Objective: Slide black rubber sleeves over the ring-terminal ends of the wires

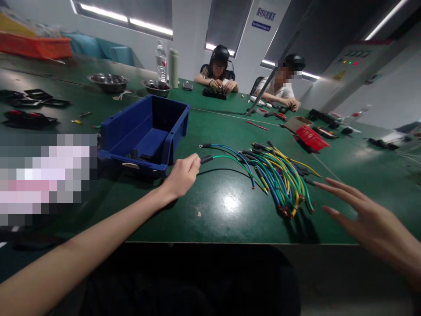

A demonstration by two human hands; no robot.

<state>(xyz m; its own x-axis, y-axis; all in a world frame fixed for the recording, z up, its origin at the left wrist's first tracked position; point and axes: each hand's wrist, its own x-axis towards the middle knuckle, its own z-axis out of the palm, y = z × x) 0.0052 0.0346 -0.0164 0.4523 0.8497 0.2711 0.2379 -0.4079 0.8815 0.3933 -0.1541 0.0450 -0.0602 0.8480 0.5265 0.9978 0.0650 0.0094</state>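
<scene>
A loose bundle of blue, green and yellow wires [284, 177] lies on the green table, with dark sleeves and ring lugs on several ends. My left hand [182, 176] is closed on the dark-sleeved end of a green wire [226, 156], whose other end reaches the bundle's left side. A blue wire [221, 146] with a ring lug lies just behind it. To the right of the bundle, my right hand [360, 208] is open with its fingers spread, holding nothing. Beside my left hand stands a blue bin [138, 131] with small dark pieces inside.
Metal bowls [108, 82], a water bottle [161, 61] and a green flask [173, 68] stand behind the bin. Two people [219, 70] sit across the green table [210, 219]. A red box [312, 138] lies at the right. Dark parts [29, 118] are at the left.
</scene>
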